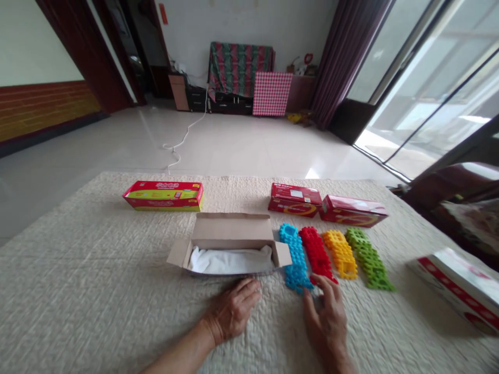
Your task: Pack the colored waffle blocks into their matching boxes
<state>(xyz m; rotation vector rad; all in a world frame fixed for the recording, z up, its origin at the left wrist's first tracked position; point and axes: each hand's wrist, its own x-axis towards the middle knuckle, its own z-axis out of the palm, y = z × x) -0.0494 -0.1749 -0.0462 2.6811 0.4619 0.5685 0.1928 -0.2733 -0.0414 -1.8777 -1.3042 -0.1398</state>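
Observation:
My left hand [236, 306] rests on the quilted cloth just in front of an open cardboard box [233, 228], its fingers laid flat and holding nothing. Inside the box lies a folded white cloth [232, 261]. My right hand [327, 317] is open, thumb and fingers apart. Its fingertips are at the near ends of a row of blue plastic interlocking blocks [295, 257] and a red row [317, 254]; whether they touch cannot be told. To the right lie a yellow row [340, 253] and a green row [369, 258].
Behind the open box are a red and yellow carton [166, 196] on the left and two red cartons, one [295, 200] beside another [353, 210]. A white and red box [463, 285] sits at right. Beneath everything spreads a cream quilted cloth [97, 291].

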